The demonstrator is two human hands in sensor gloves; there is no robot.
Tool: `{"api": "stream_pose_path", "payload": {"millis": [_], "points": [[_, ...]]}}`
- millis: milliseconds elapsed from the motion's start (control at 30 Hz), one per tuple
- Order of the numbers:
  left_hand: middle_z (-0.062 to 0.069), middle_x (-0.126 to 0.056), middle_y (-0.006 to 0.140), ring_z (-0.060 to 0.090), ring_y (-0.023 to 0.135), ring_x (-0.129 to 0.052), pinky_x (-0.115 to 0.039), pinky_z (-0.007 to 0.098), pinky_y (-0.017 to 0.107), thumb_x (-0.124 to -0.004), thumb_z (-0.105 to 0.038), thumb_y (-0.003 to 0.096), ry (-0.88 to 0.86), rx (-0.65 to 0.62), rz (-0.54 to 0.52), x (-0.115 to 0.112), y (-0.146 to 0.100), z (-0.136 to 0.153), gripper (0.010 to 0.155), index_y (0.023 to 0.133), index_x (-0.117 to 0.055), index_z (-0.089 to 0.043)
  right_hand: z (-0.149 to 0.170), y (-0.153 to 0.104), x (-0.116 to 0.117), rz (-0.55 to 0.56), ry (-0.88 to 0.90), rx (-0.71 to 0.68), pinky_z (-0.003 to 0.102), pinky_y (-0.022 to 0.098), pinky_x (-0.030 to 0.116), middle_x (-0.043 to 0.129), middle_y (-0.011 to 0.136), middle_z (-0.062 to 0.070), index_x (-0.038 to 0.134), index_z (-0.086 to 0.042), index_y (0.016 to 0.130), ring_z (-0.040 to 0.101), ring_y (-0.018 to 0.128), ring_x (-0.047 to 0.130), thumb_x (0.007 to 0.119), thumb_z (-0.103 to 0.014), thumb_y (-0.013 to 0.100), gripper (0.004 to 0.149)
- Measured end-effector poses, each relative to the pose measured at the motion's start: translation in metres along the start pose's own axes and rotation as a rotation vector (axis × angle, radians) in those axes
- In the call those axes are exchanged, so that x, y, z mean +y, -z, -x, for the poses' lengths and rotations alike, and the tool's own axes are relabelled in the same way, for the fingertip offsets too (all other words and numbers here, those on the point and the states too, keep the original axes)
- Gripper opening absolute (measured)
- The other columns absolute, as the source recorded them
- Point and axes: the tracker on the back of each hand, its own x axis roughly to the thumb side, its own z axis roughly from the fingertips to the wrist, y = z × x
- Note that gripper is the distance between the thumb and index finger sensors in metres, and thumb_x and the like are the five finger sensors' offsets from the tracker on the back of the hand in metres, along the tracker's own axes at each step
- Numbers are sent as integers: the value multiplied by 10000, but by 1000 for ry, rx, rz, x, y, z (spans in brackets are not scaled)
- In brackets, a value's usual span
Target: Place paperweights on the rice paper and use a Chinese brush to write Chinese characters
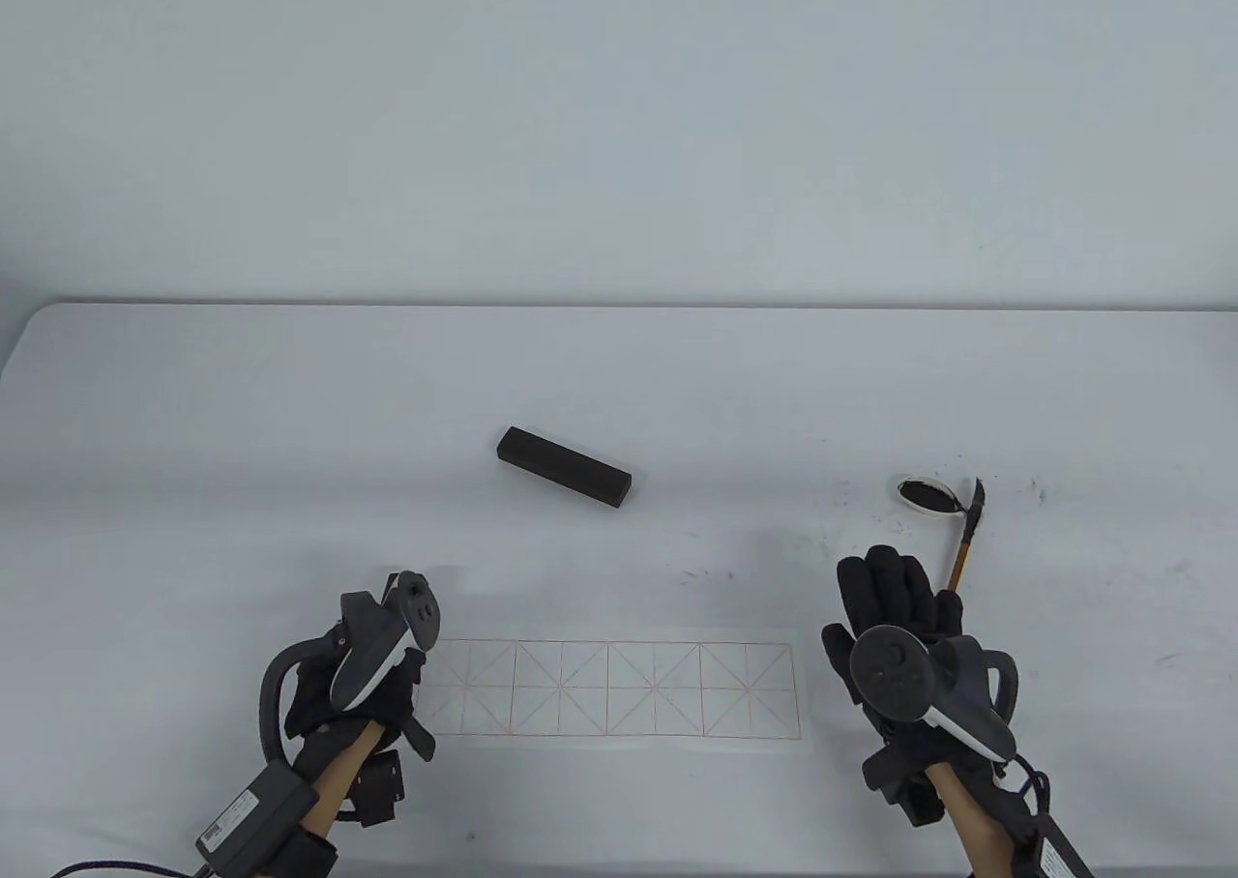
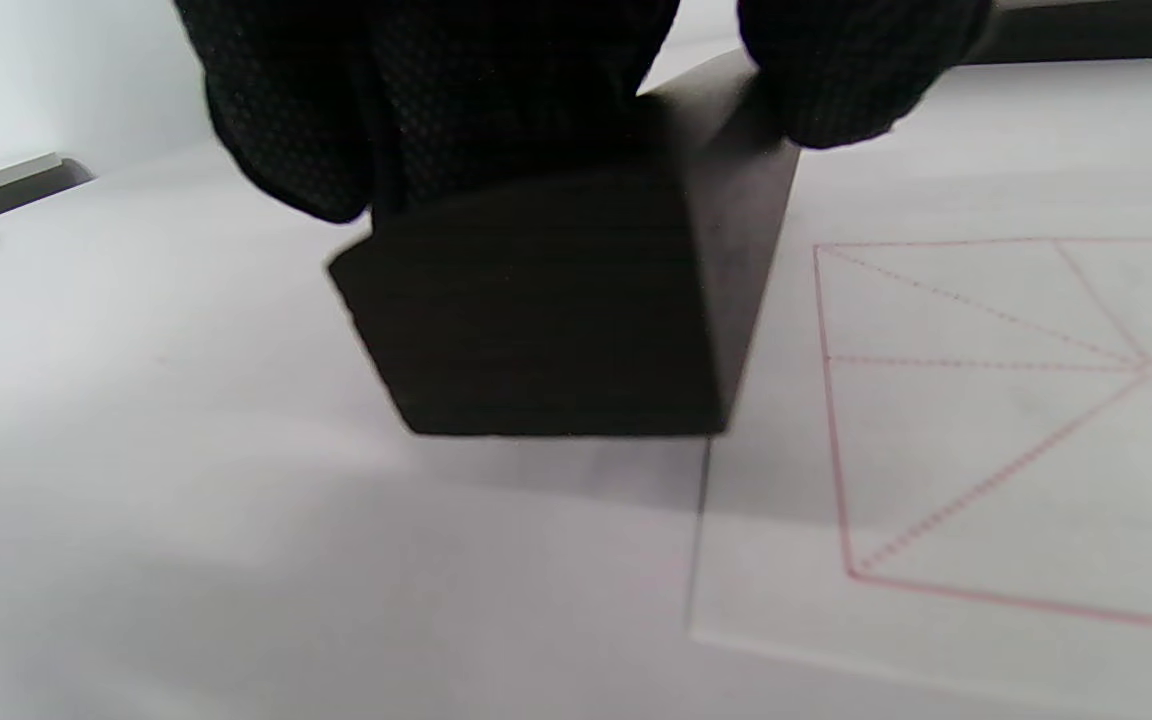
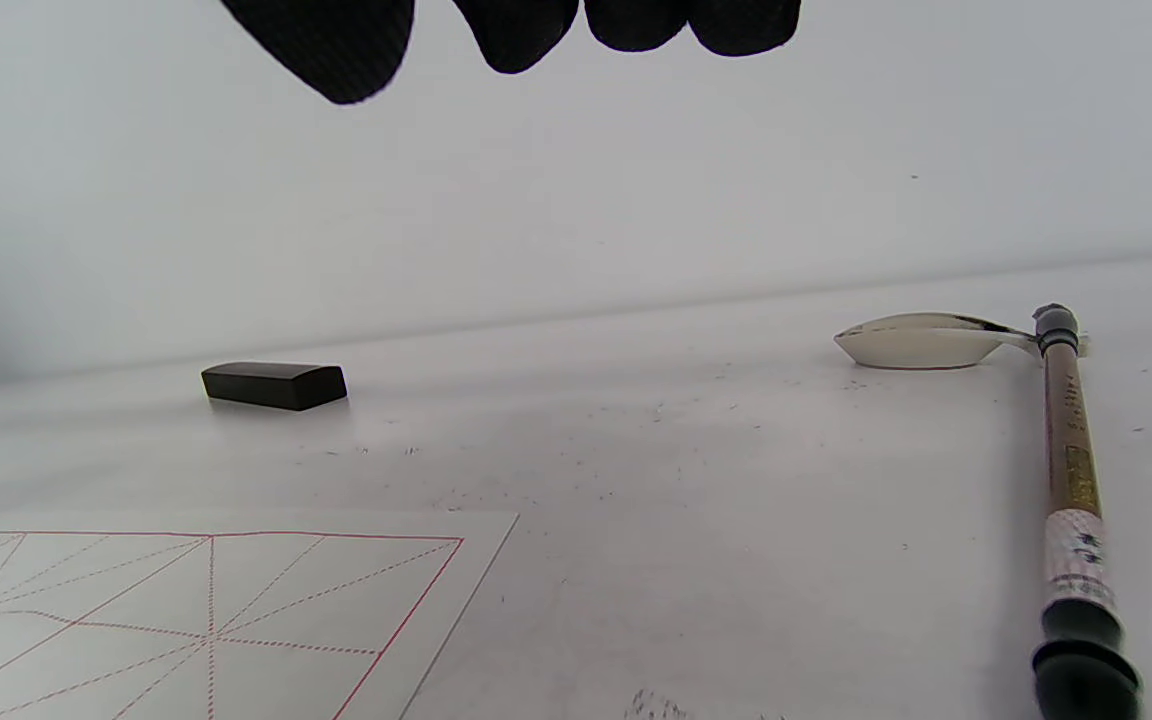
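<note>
The left hand (image 1: 372, 670) gripped a dark paperweight (image 2: 556, 300) at the left edge of the rice paper (image 1: 619, 689); the right hand (image 1: 895, 617) hovered with fingers relaxed, holding nothing; a second paperweight (image 1: 564, 467) lay beyond the paper; the brush (image 1: 967, 538) rested on the ink dish (image 1: 927, 493).

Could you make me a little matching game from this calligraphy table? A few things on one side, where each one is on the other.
Things:
1. paperweight in the left hand
2. second paperweight
3. brush
4. rice paper

Places:
A. lying alone mid-table
B. tip resting on the ink dish
C. at the paper's left edge
D. flat between the two hands

Pairs: 1-C, 2-A, 3-B, 4-D
</note>
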Motion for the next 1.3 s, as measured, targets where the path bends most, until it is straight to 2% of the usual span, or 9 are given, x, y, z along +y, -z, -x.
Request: {"api": "stream_pose_path", "payload": {"millis": [467,967,1100,1167,1300], "points": [[119,-797,960,191,664,-996,-773,425,676,-625,-575,535,10,-4,81,-16,-9,-2,764,1115,-565,-81,1,1,1,-11,0,7,751,651,350,253,1147,281,356,-37,1123,519,1034,319,612,-359,596,669],[110,-761,984,185,668,-986,-759,426,688,-623,-577,515,53,17,96,-13,-13,-4,778,1120,-524,-99,1,1,1,-23,-5,12,751,650,350,256,1146,285,358,-37,1124,520,1034,322,612,-359,595,669],[141,-691,1046,209,733,-949,-696,473,732,-608,-571,500,49,18,163,-12,-12,-4,830,1161,-440,-98,1,1,0,-21,-6,19,750,651,349,255,1146,282,358,-36,1124,518,1035,321,612,-358,596,668],[157,-629,1120,248,841,-908,-641,505,764,-593,-596,484,79,3,198,-5,-10,-3,870,1180,-401,-112,4,1,-1,-16,-7,34,751,651,348,253,1146,284,357,-39,1123,519,1035,320,612,-358,596,667],[152,-528,1202,324,1008,-789,-544,529,814,-575,-594,501,66,30,88,29,3,-9,873,1210,-315,-156,7,0,-4,-11,18,43,750,651,348,253,1145,286,356,-36,1123,518,1034,320,611,-358,596,669]]}}
